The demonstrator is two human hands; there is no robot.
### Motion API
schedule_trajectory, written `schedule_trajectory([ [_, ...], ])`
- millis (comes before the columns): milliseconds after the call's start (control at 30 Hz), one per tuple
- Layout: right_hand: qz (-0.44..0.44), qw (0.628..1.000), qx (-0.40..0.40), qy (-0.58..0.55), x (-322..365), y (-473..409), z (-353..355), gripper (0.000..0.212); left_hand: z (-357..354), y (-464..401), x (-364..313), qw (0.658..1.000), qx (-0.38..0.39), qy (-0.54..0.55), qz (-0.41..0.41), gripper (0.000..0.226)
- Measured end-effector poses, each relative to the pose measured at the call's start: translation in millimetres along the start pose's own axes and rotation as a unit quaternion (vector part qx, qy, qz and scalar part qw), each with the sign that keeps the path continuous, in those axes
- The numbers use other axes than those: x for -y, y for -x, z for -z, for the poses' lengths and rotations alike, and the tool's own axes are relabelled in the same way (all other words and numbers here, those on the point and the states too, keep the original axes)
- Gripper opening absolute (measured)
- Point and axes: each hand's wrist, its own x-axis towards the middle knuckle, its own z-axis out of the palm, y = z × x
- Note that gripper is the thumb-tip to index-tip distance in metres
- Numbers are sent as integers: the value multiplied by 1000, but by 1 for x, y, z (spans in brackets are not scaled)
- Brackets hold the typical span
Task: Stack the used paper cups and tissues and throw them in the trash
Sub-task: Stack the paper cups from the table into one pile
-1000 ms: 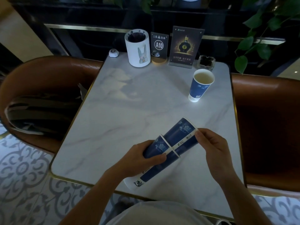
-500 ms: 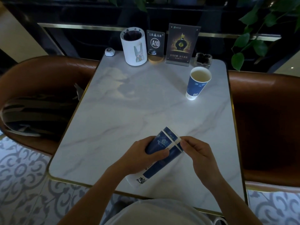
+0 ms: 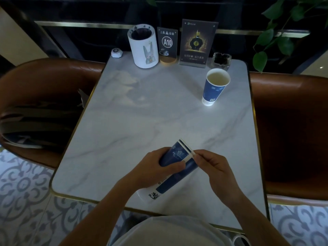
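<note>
Our left hand wraps tight around the stack of blue and white paper cups, held tilted over the near part of the white marble table. Our right hand pinches its rims. Another blue paper cup stands upright far away on the right.

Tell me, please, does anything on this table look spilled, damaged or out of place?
Nothing stands out. The nested cups lie tilted only because the left hand and right hand hold them. The single cup stands upright, and the table shows no spill.
</note>
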Motion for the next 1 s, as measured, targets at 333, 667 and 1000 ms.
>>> schedule_trajectory([
  [333,5,999,26,-18,3,-13,10,28,-1,-14,0,999,34,32,10,37],
  [667,20,988,79,133,7,-60,24,24,4,-38,-4,996,-17,82,33,43],
  [1000,150,840,-164,495,15,-188,135,11,14,-48,6,987,-70,129,69,34],
])
